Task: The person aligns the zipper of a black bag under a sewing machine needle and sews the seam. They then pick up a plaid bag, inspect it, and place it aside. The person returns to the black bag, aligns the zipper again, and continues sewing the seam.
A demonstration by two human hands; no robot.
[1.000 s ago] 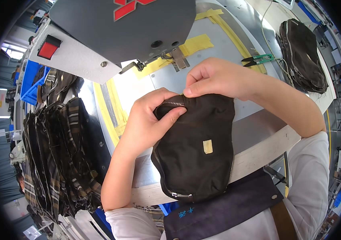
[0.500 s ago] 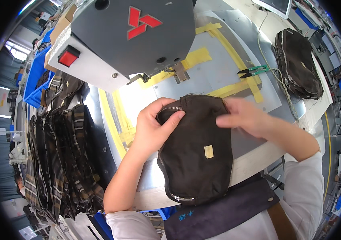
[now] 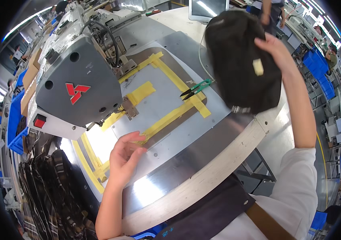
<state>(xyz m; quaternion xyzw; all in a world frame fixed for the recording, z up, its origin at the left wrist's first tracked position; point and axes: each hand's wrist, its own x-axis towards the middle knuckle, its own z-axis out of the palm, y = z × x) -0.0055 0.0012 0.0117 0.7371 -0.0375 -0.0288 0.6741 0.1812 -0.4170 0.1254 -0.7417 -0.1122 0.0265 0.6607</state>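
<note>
My right hand [image 3: 274, 50] grips a dark brown fabric pouch [image 3: 240, 68] with a zipper and a small pale patch, raised over the right side of the machine bed. My left hand [image 3: 128, 154] is open and empty, its fingers loosely bent above the near part of the plate. The plate [image 3: 170, 136] carries yellow tape [image 3: 170, 76] in strips, and green-handled thread snips [image 3: 198, 88] lie on its right part. The sewing machine head [image 3: 78, 84] stands at the upper left. Whatever lies beneath the raised pouch is hidden.
Striped, dark fabric pieces [image 3: 46, 184] hang at the lower left, beside a blue crate [image 3: 16, 120]. A screen [image 3: 208, 10] stands at the back. Another person [image 3: 274, 18] stands beyond the pouch. Blue bins [image 3: 316, 68] are at the right.
My right hand has carried the pouch up and rightward, away from in front of me. My left hand has let go of it, its fingers now apart. The view has shifted.
</note>
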